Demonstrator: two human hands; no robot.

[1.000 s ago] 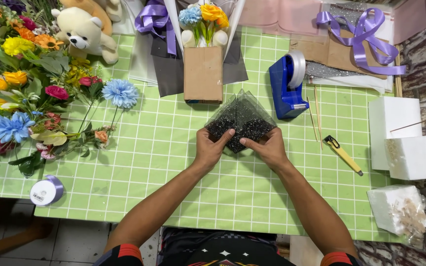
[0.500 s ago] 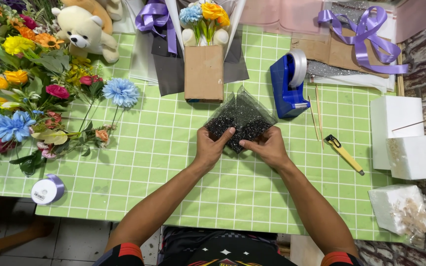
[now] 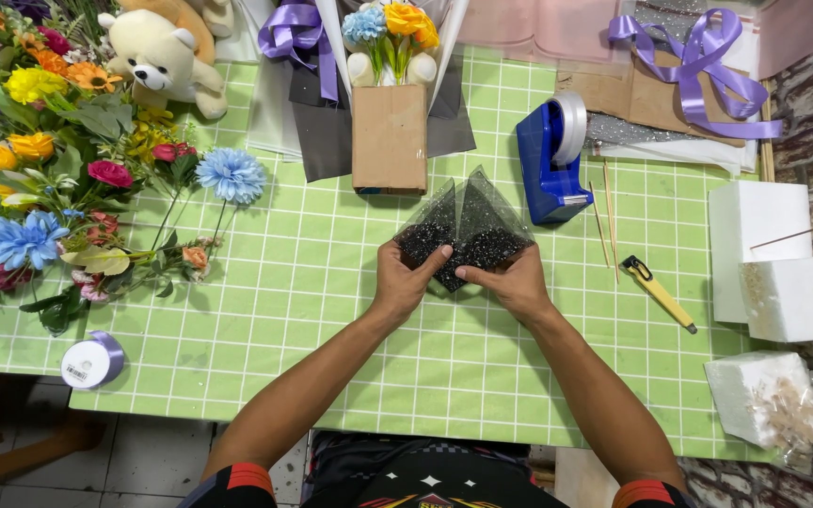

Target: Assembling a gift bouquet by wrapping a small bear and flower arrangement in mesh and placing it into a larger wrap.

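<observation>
Both my hands hold a folded sheet of dark glittery wrapping (image 3: pixel 468 226) over the green checked table cover (image 3: pixel 331 310). The sheet forms two pointed peaks facing away from me. My left hand (image 3: pixel 405 277) pinches its left lower part, thumb on top. My right hand (image 3: pixel 510 280) grips the right lower part, thumb pressing the fold near the middle. Just beyond the sheet stands a brown cardboard box (image 3: pixel 389 138) with yellow and blue flowers in it.
A blue tape dispenser (image 3: pixel 554 160) sits right of the box. Artificial flowers (image 3: pixel 68 188) and a teddy bear (image 3: pixel 157 56) fill the left. White foam blocks (image 3: pixel 783 273), a yellow cutter (image 3: pixel 656 292), thin sticks (image 3: pixel 604 216), purple ribbons (image 3: pixel 698 66) and a ribbon spool (image 3: pixel 91 360) lie around.
The sheet has been folded tighter and its two peaks stand more distinct. My hands shifted slightly, with the right thumb now pressing nearer the middle fold.
</observation>
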